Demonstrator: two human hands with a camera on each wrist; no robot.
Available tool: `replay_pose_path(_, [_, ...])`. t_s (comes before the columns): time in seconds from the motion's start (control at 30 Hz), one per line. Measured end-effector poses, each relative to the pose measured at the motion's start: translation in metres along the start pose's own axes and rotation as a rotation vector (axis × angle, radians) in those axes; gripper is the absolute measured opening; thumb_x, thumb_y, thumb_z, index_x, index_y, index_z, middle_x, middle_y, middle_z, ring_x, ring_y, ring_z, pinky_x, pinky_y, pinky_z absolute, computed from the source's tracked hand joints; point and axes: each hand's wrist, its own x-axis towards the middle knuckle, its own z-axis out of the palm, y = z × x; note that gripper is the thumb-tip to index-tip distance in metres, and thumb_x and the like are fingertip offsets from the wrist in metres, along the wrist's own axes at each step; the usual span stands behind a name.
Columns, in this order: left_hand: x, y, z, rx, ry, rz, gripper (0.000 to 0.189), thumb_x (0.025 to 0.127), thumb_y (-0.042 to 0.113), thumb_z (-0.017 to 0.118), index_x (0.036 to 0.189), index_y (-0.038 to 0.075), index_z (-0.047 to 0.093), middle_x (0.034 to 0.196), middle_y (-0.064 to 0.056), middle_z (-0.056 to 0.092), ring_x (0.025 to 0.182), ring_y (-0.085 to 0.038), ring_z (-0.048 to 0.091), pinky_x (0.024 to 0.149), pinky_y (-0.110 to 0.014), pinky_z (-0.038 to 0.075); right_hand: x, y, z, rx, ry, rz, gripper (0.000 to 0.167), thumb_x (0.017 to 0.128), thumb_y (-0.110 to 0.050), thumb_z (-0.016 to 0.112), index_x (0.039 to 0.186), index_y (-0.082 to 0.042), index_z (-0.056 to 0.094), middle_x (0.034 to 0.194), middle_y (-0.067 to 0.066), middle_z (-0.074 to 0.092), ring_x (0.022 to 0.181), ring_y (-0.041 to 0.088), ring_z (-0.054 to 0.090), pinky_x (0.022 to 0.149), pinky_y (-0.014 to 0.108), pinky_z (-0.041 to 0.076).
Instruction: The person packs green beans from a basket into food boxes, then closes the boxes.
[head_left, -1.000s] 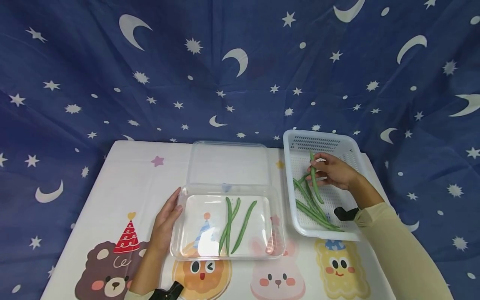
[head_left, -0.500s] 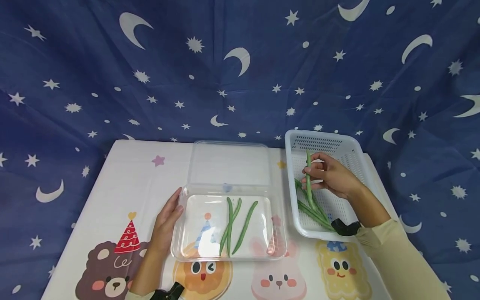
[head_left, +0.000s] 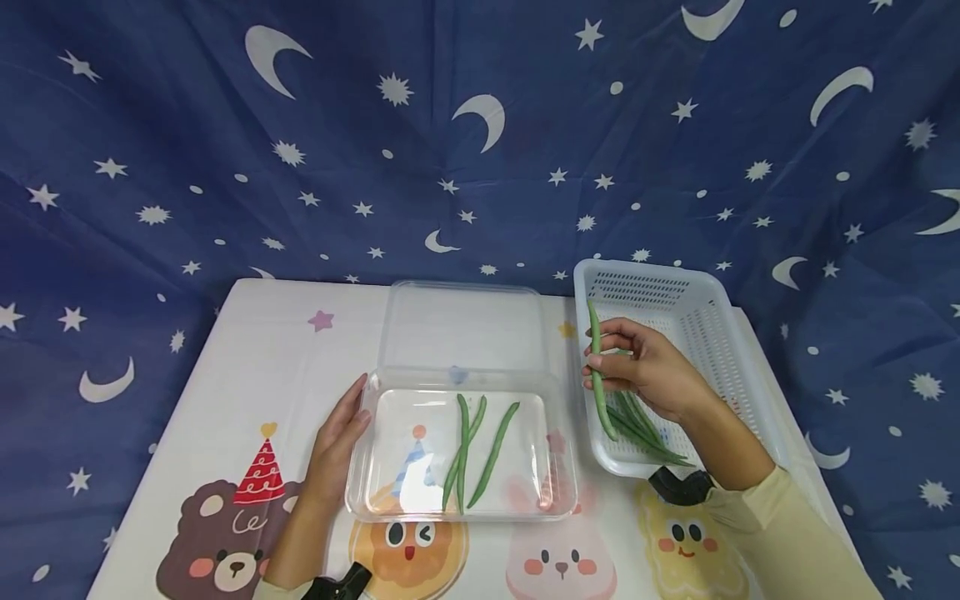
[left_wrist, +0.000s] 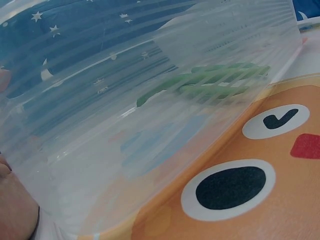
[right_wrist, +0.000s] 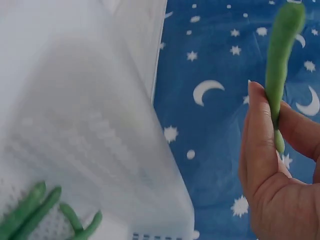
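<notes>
Resting the left hand (head_left: 335, 446) against the left side of the clear container (head_left: 561, 458), fingers loosely extended, thumb apart from them. Done so far, to judge by the contents: three green beans (head_left: 463, 442) inside — two crossed, one lying separately. Pinching one more bean (head_left: 598, 396) between thumb and fingers of the right hand (head_left: 652, 371), over the left side of the pale basket (head_left: 712, 333), so not yet in with the three. Left over, apparently: several remaining beans (head_left: 645, 429) in the basket — partly hidden, too overlapped to count. Farthest back, behind the container: a clear lid (head_left: 465, 325), not closed over it.
</notes>
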Motion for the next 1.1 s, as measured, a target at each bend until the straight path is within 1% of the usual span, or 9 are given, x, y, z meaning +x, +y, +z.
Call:
replay_pose_path(0.07, [0.0, 0.0, 0.0, 0.008, 0.005, -0.006, 0.057, 0.109, 0.028, 0.043, 0.163, 0.027, 0.025, 0.172, 0.005, 0.018, 0.16, -0.026, 0.013, 0.119, -0.031, 0.03, -0.002, 0.002, 0.006, 0.006, 0.002, 0.003, 0.034, 0.097, -0.002, 0.067, 0.125, 0.0, 0.048, 0.107, 0.011, 0.062, 0.09, 0.024, 0.077, 0.078, 0.037, 0.065])
replay_pose_path(0.17, [-0.002, 0.0, 0.0, 0.003, 0.003, -0.006, 0.057, 0.109, 0.028, 0.043, 0.163, 0.027, 0.025, 0.172, 0.004, 0.018, 0.16, -0.027, 0.014, 0.118, -0.03, 0.032, -0.005, 0.004, 0.014, 0.003, 0.014, 0.009, 0.033, 0.097, -0.003, 0.068, 0.123, 0.001, 0.048, 0.106, 0.01, 0.062, 0.087, 0.026, 0.078, 0.074, 0.037, 0.065])
replay_pose_path(0.3, [-0.002, 0.001, 0.001, -0.023, -0.011, 0.004, 0.057, 0.109, 0.027, 0.044, 0.163, 0.028, 0.025, 0.173, 0.003, 0.017, 0.16, -0.026, 0.015, 0.116, -0.024, 0.034, -0.008, 0.005, 0.023, -0.033, 0.032, 0.02, 0.037, 0.098, -0.008, 0.068, 0.127, 0.0, 0.046, 0.105, 0.008, 0.061, 0.085, 0.023, 0.077, 0.067, 0.037, 0.065])
replay_pose_path(0.43, [-0.001, 0.001, 0.002, -0.029, -0.007, 0.007, 0.057, 0.109, 0.027, 0.044, 0.163, 0.029, 0.026, 0.172, 0.004, 0.018, 0.16, -0.025, 0.016, 0.116, -0.024, 0.035, -0.008, 0.003, 0.033, -0.039, 0.032, 0.038, 0.042, 0.099, -0.013, 0.067, 0.133, -0.003, 0.044, 0.107, 0.011, 0.06, 0.084, 0.023, 0.076, 0.064, 0.039, 0.065])
replay_pose_path(0.57, [0.0, 0.001, 0.001, -0.016, -0.002, 0.003, 0.057, 0.109, 0.028, 0.044, 0.163, 0.03, 0.026, 0.172, 0.005, 0.019, 0.16, -0.026, 0.016, 0.115, -0.022, 0.036, -0.009, 0.005, 0.043, -0.011, -0.002, 0.054, 0.042, 0.101, -0.017, 0.066, 0.135, -0.007, 0.043, 0.108, 0.012, 0.06, 0.082, 0.023, 0.075, 0.064, 0.043, 0.065])
replay_pose_path(0.67, [0.0, 0.0, 0.0, -0.013, -0.004, 0.005, 0.057, 0.109, 0.028, 0.044, 0.163, 0.028, 0.026, 0.172, 0.004, 0.018, 0.16, -0.024, 0.014, 0.114, -0.015, 0.034, -0.011, 0.008, 0.049, 0.008, -0.036, 0.06, 0.041, 0.102, -0.017, 0.064, 0.135, -0.009, 0.042, 0.106, 0.01, 0.06, 0.081, 0.023, 0.075, 0.062, 0.042, 0.064])
replay_pose_path(0.73, [0.0, 0.0, 0.0, -0.016, -0.007, 0.007, 0.057, 0.109, 0.027, 0.044, 0.163, 0.028, 0.026, 0.172, 0.004, 0.018, 0.16, -0.022, 0.014, 0.114, -0.013, 0.033, -0.013, 0.01, 0.054, 0.022, -0.057, 0.066, 0.041, 0.103, -0.018, 0.063, 0.136, -0.009, 0.041, 0.104, 0.009, 0.061, 0.08, 0.023, 0.074, 0.059, 0.04, 0.064])
replay_pose_path(0.97, [-0.001, 0.001, 0.0, -0.031, -0.016, 0.023, 0.056, 0.109, 0.025, 0.043, 0.163, 0.028, 0.026, 0.172, 0.003, 0.019, 0.16, -0.023, 0.016, 0.115, -0.017, 0.034, -0.014, 0.011, 0.066, 0.043, -0.102, 0.076, 0.041, 0.104, -0.019, 0.06, 0.138, -0.011, 0.038, 0.107, 0.013, 0.062, 0.078, 0.025, 0.075, 0.059, 0.044, 0.064])
replay_pose_path(1.1, [-0.001, 0.001, 0.001, -0.043, -0.019, 0.027, 0.057, 0.109, 0.026, 0.043, 0.163, 0.027, 0.026, 0.172, 0.002, 0.018, 0.16, -0.024, 0.015, 0.114, -0.015, 0.035, -0.016, 0.011, 0.071, 0.032, -0.098, 0.067, 0.046, 0.102, -0.018, 0.063, 0.139, -0.009, 0.037, 0.107, 0.014, 0.063, 0.076, 0.025, 0.075, 0.057, 0.039, 0.063])
